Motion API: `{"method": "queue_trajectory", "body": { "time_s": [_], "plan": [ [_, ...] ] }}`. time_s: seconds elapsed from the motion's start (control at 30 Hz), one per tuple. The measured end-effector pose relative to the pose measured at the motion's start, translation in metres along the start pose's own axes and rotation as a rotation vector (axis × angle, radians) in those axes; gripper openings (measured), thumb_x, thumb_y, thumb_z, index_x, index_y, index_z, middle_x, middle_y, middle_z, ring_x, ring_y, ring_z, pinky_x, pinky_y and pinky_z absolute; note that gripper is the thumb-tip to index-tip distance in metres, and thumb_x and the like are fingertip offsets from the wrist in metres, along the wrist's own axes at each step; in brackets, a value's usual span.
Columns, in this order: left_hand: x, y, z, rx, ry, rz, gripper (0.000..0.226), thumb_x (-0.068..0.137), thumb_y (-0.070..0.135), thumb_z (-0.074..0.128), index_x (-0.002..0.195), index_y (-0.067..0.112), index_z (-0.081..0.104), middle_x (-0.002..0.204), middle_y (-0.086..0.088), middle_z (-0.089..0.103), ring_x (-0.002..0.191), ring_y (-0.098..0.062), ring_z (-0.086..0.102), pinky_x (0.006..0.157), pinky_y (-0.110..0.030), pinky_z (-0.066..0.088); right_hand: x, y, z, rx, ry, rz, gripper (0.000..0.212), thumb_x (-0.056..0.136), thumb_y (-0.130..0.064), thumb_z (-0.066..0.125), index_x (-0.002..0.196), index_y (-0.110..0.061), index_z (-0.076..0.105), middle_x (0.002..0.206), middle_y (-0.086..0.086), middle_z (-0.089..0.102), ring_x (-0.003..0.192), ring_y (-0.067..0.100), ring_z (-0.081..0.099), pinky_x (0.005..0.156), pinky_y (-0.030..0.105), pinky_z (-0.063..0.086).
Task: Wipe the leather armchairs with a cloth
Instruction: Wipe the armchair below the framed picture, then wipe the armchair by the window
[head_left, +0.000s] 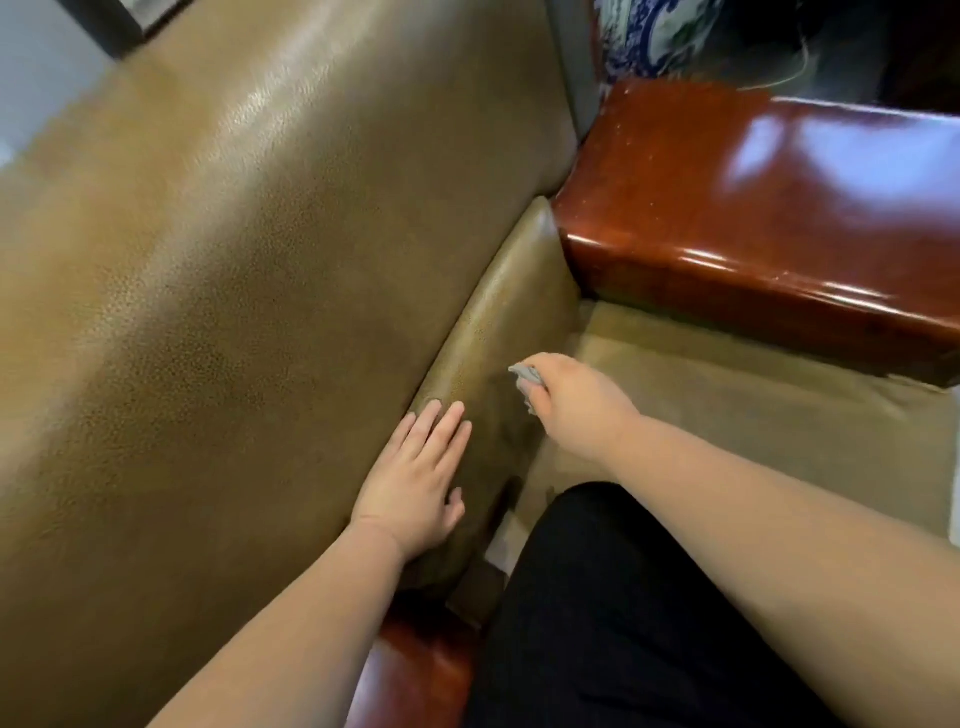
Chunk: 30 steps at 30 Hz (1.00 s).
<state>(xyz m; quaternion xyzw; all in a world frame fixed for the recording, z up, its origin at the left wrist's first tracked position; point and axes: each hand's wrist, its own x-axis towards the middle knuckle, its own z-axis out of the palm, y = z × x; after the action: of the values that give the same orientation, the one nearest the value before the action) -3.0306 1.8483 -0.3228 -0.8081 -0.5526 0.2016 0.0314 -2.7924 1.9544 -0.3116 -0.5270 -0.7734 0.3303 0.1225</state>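
Wiping step under way on armchair (249, 291). Right hand (571, 400) closed, pinching bunched grey cloth (527, 376) against seat cushion (509, 312). Left hand (421, 478) flat, fingers spread, bracing at 8 o'clock of cloth. Next, likely: sweep cloth toward 12 o'clock, near glossy wooden armrest (753, 208).

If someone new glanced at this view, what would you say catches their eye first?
Most likely the broad olive-brown leather armchair back filling the left half, its grain catching the light. Next, the glossy reddish-brown wooden armrest at upper right, bright with reflections. Low in the centre, the left hand lies flat on the leather cushion edge while the right hand grips a small grey cloth.
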Motion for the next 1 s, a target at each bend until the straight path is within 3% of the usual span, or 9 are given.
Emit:
{"method": "queue_trajectory", "body": {
  "time_s": [0.07,0.13,0.2,0.27,0.37,0.57,0.77,0.87,1.0],
  "plan": [
    [-0.002,0.006,-0.005,-0.047,0.013,-0.055,0.077,0.099,0.050,0.044,0.167,0.020,0.028,0.177,-0.005,0.010,0.162,-0.029,0.003,0.132,-0.047,-0.002,-0.012,0.024,-0.014,-0.001,0.045,0.083,0.017,0.107,-0.041,0.045,0.098,-0.032,0.055,0.088,-0.012,0.058,0.077,0.010,0.058,0.062,0.031,0.045],
    [0.002,0.023,-0.015,-0.116,0.033,-0.151,0.069,0.095,0.049,0.053,0.159,0.023,0.048,0.172,-0.004,0.030,0.159,-0.029,0.021,0.131,-0.050,0.013,-0.026,0.048,-0.030,-0.001,0.083,0.151,0.023,0.107,-0.043,0.045,0.087,-0.034,0.050,0.084,-0.010,0.056,0.074,0.010,0.055,0.059,0.029,0.038],
    [0.017,0.043,-0.032,-0.198,0.036,-0.265,0.062,0.093,0.050,0.057,0.149,0.024,0.059,0.162,-0.002,0.047,0.153,-0.029,0.036,0.127,-0.052,0.027,-0.039,0.070,-0.046,0.016,0.098,0.194,0.024,0.106,-0.045,0.045,0.084,-0.035,0.049,0.083,-0.010,0.056,0.075,0.010,0.055,0.060,0.029,0.038],
    [0.044,0.061,-0.049,-0.282,0.045,-0.295,0.058,0.097,0.048,0.054,0.149,0.022,0.059,0.156,0.000,0.054,0.150,-0.023,0.040,0.127,-0.046,0.029,-0.052,0.090,-0.064,0.037,0.120,0.209,0.025,0.104,-0.047,0.047,0.083,-0.035,0.050,0.082,-0.010,0.057,0.075,0.009,0.055,0.061,0.031,0.040],
    [0.102,0.089,-0.081,-0.319,0.088,-0.190,0.055,0.101,0.045,0.052,0.148,0.019,0.059,0.150,0.002,0.060,0.146,-0.019,0.046,0.127,-0.036,0.030,-0.070,0.126,-0.095,0.074,0.151,0.239,0.026,0.103,-0.049,0.049,0.081,-0.034,0.050,0.079,-0.010,0.057,0.074,0.011,0.056,0.065,0.035,0.046],
    [0.226,0.207,-0.163,-0.369,0.139,-0.011,0.049,0.098,0.042,0.059,0.138,0.016,0.067,0.134,0.000,0.069,0.130,-0.020,0.058,0.116,-0.035,0.043,-0.092,0.236,-0.179,0.097,0.160,0.339,0.027,0.102,-0.045,0.054,0.084,-0.026,0.055,0.082,-0.006,0.062,0.078,0.021,0.058,0.073,0.042,0.051],
    [0.320,0.339,-0.261,-0.352,0.087,0.071,0.047,0.096,0.040,0.058,0.136,0.018,0.067,0.133,-0.001,0.068,0.130,-0.022,0.056,0.113,-0.036,0.043,-0.131,0.351,-0.309,0.049,0.146,0.345,0.030,0.101,-0.048,0.054,0.084,-0.024,0.053,0.082,-0.005,0.059,0.077,0.023,0.055,0.063,0.034,0.036],
    [0.361,0.408,-0.325,-0.430,0.029,0.084,0.049,0.096,0.042,0.057,0.139,0.021,0.064,0.134,-0.001,0.067,0.130,-0.023,0.056,0.109,-0.039,0.048,-0.177,0.390,-0.385,0.006,0.189,0.402,0.032,0.100,-0.047,0.054,0.080,-0.023,0.049,0.079,-0.002,0.057,0.077,0.027,0.053,0.062,0.033,0.031],
    [0.396,0.484,-0.412,-0.601,0.039,0.086,0.046,0.096,0.044,0.057,0.138,0.027,0.064,0.130,0.000,0.067,0.124,-0.020,0.061,0.102,-0.033,0.050,-0.225,0.416,-0.463,0.029,0.241,0.455,0.036,0.102,-0.045,0.052,0.074,-0.025,0.039,0.071,-0.004,0.048,0.072,0.028,0.049,0.061,0.035,0.033]
  ]
}}
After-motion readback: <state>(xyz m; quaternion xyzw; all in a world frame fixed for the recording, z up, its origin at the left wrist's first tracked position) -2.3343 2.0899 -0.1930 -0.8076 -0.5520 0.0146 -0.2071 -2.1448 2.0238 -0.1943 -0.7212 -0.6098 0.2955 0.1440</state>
